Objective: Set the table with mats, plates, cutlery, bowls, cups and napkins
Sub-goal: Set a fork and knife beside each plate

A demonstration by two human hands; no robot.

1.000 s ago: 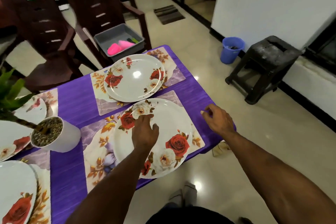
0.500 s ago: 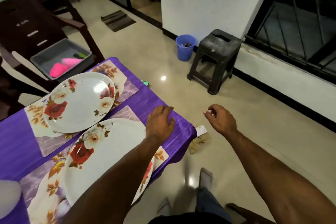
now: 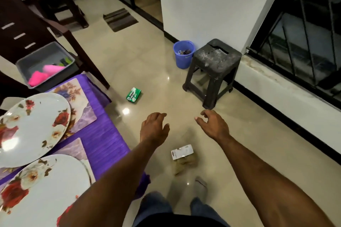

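Two white plates with red roses lie on floral mats at the left: the near plate (image 3: 46, 188) on a mat (image 3: 75, 146), the far plate (image 3: 31, 127) on another mat (image 3: 79, 101). Both rest on the purple tablecloth (image 3: 105, 140). My left hand (image 3: 153, 129) hovers past the table's corner, over the floor, fingers loosely apart and empty. Further right, also above the floor, my right hand (image 3: 212, 125) is empty with its fingers curled apart. A grey tub (image 3: 24, 64) holding pink items (image 3: 45, 73) sits on a chair behind the table.
A dark wooden chair (image 3: 73, 42) stands at the table's far end. On the tiled floor lie a green packet (image 3: 133, 95) and a white-labelled brown packet (image 3: 182, 156). A black plastic stool (image 3: 214, 72) and a blue bucket (image 3: 182, 55) stand by the white wall.
My left hand has come off the near plate and swung right, off the table, over the floor. The view has turned right, away from the table. My right hand stays empty.
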